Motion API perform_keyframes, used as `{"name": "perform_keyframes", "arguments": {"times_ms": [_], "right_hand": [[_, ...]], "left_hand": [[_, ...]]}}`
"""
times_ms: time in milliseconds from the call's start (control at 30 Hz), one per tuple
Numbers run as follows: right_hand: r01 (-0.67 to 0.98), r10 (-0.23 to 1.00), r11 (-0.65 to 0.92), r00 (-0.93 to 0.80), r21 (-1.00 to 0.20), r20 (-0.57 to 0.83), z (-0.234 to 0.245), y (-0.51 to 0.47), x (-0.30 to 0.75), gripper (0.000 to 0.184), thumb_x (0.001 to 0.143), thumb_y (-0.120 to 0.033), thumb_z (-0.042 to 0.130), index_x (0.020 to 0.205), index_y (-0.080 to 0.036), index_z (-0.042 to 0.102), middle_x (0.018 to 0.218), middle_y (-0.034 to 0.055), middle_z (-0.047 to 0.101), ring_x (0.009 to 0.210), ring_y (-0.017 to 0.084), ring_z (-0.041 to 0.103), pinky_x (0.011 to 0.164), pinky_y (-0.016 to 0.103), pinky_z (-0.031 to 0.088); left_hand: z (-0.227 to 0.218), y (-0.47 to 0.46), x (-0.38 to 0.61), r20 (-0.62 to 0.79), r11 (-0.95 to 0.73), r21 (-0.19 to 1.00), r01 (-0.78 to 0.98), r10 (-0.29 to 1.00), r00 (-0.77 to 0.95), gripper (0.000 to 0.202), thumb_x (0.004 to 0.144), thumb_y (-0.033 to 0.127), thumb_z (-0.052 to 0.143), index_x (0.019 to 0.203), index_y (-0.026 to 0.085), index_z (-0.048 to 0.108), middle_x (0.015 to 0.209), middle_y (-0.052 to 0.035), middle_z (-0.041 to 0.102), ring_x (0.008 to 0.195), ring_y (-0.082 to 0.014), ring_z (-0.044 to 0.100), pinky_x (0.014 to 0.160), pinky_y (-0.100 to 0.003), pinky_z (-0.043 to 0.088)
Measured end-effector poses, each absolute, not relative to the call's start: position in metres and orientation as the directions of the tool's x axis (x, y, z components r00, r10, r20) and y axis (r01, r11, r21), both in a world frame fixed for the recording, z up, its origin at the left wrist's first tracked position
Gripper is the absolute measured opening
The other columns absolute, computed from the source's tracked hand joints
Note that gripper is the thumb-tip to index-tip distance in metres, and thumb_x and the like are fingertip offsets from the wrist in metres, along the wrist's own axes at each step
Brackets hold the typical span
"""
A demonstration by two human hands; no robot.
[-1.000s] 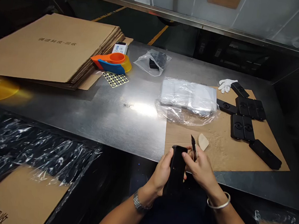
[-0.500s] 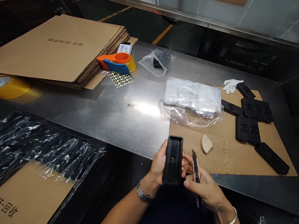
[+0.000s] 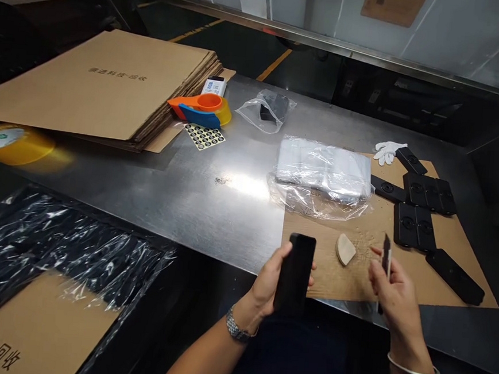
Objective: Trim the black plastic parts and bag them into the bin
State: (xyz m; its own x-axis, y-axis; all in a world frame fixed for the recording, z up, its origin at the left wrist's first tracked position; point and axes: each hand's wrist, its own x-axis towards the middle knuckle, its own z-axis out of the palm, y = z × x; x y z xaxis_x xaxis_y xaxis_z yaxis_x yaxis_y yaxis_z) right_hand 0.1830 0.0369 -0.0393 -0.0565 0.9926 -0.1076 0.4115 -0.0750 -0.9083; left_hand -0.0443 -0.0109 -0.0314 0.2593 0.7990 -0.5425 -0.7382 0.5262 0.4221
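Note:
My left hand point(image 3: 268, 280) grips a black rectangular plastic part point(image 3: 295, 271) upright at the near edge of the steel table point(image 3: 189, 188), its smooth side towards me. To the right, my right hand point(image 3: 397, 291) holds a thin knife blade point(image 3: 385, 256) pointing up, apart from the part. Between the hands a small beige wedge-shaped block point(image 3: 346, 249) lies on a brown cardboard sheet point(image 3: 355, 276). Several more black parts point(image 3: 414, 226) lie on that sheet at the right.
A stack of clear plastic bags point(image 3: 324, 172) lies mid-table, a white glove point(image 3: 388, 152) behind. Flat cardboard boxes point(image 3: 102, 83), an orange-blue tape dispenser point(image 3: 199, 108), a sticker sheet point(image 3: 204, 137) and a small bag point(image 3: 266, 110) sit at the left. A yellow tape roll point(image 3: 11, 142) lies far left.
The left hand turned the black part over, hollow side then smooth side towards me. The right hand with the blade moved away to the right, off the part.

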Motion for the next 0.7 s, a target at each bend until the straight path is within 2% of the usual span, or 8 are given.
{"name": "perform_keyframes", "arguments": {"times_ms": [100, 167, 233, 300, 400, 500, 600, 700], "right_hand": [[0.405, 0.929, 0.003, -0.339, -0.914, -0.147, -0.022, 0.030, 0.159, 0.049, 0.079, -0.038, 0.061, 0.122, -0.018, 0.051, 0.072, 0.0003, 0.053, 0.057, 0.010, 0.048, 0.051, 0.022, 0.042], [0.415, 0.848, 0.102, -0.511, -0.904, -0.138, -0.015, 0.028, 0.147, 0.037, 0.078, -0.034, 0.062, 0.111, -0.017, 0.059, 0.074, 0.0014, 0.056, 0.062, 0.012, 0.051, 0.057, 0.024, 0.045], [0.440, 0.839, 0.178, -0.536, -0.880, -0.098, -0.014, 0.025, 0.140, 0.018, 0.081, -0.030, 0.057, 0.092, -0.017, 0.064, 0.069, 0.0012, 0.057, 0.062, 0.013, 0.053, 0.058, 0.024, 0.045], [0.457, 0.910, 0.237, -0.412, -0.857, 0.032, -0.019, 0.020, 0.138, 0.012, 0.084, -0.025, 0.052, 0.086, -0.018, 0.062, 0.069, 0.0014, 0.059, 0.064, 0.014, 0.055, 0.059, 0.025, 0.045], [0.477, 0.922, 0.387, -0.188, -0.789, 0.338, -0.030, 0.008, 0.135, 0.018, 0.082, -0.016, 0.054, 0.098, -0.023, 0.058, 0.083, 0.0034, 0.061, 0.076, 0.018, 0.059, 0.068, 0.029, 0.047], [0.459, 0.836, 0.547, -0.250, -0.701, 0.488, -0.039, -0.003, 0.132, 0.033, 0.083, -0.012, 0.052, 0.113, -0.027, 0.051, 0.090, 0.0051, 0.061, 0.082, 0.020, 0.059, 0.072, 0.031, 0.047], [0.364, 0.807, 0.560, -0.445, -0.745, 0.389, -0.043, -0.010, 0.133, 0.042, 0.083, -0.037, 0.057, 0.122, -0.026, 0.045, 0.090, 0.0059, 0.061, 0.078, 0.020, 0.060, 0.067, 0.030, 0.048], [0.282, 0.840, 0.363, -0.511, -0.888, 0.181, -0.042, -0.013, 0.140, 0.071, 0.080, -0.071, 0.027, 0.128, -0.021, 0.040, 0.076, 0.0037, 0.058, 0.059, 0.016, 0.054, 0.052, 0.027, 0.046]], "left_hand": [[-0.025, -0.013, -0.045, -0.393, 0.532, 0.681, -0.502, 0.845, 0.363, 0.031, 0.072, 0.036, 0.066, 0.091, 0.012, 0.066, 0.077, -0.0064, 0.064, 0.062, -0.0136, 0.058, 0.057, -0.022, 0.045], [-0.021, -0.011, -0.049, -0.342, 0.529, 0.752, -0.393, 0.823, 0.454, 0.029, 0.071, 0.031, 0.068, 0.094, 0.013, 0.066, 0.082, -0.0059, 0.064, 0.065, -0.0135, 0.059, 0.063, -0.024, 0.045], [-0.022, -0.009, -0.055, -0.341, 0.569, 0.705, -0.423, 0.795, 0.502, 0.034, 0.073, 0.034, 0.066, 0.100, 0.013, 0.063, 0.087, -0.0080, 0.064, 0.067, -0.0162, 0.062, 0.065, -0.027, 0.046], [-0.026, -0.006, -0.061, -0.322, 0.585, 0.575, -0.572, 0.804, 0.499, 0.045, 0.075, 0.043, 0.061, 0.107, 0.012, 0.059, 0.092, -0.0123, 0.065, 0.073, -0.0223, 0.065, 0.069, -0.034, 0.048], [-0.033, -0.005, -0.061, -0.288, 0.390, 0.398, -0.830, 0.912, 0.291, 0.053, 0.073, 0.049, 0.062, 0.110, 0.011, 0.056, 0.099, -0.0145, 0.066, 0.093, -0.0254, 0.063, 0.086, -0.037, 0.045], [-0.034, -0.011, -0.048, -0.342, 0.207, 0.427, -0.880, 0.938, 0.055, 0.048, 0.068, 0.034, 0.072, 0.108, 0.014, 0.056, 0.102, -0.0102, 0.065, 0.098, -0.0194, 0.060, 0.090, -0.029, 0.043], [-0.029, -0.017, -0.039, -0.430, 0.184, 0.533, -0.826, 0.899, -0.078, 0.047, 0.067, 0.027, 0.073, 0.109, 0.017, 0.053, 0.097, -0.0072, 0.066, 0.089, -0.0166, 0.061, 0.085, -0.028, 0.045], [-0.024, -0.022, -0.041, -0.442, 0.173, 0.654, -0.736, 0.878, -0.186, 0.048, 0.067, 0.028, 0.073, 0.109, 0.019, 0.051, 0.092, -0.0052, 0.065, 0.089, -0.0176, 0.061, 0.080, -0.028, 0.047]]}}
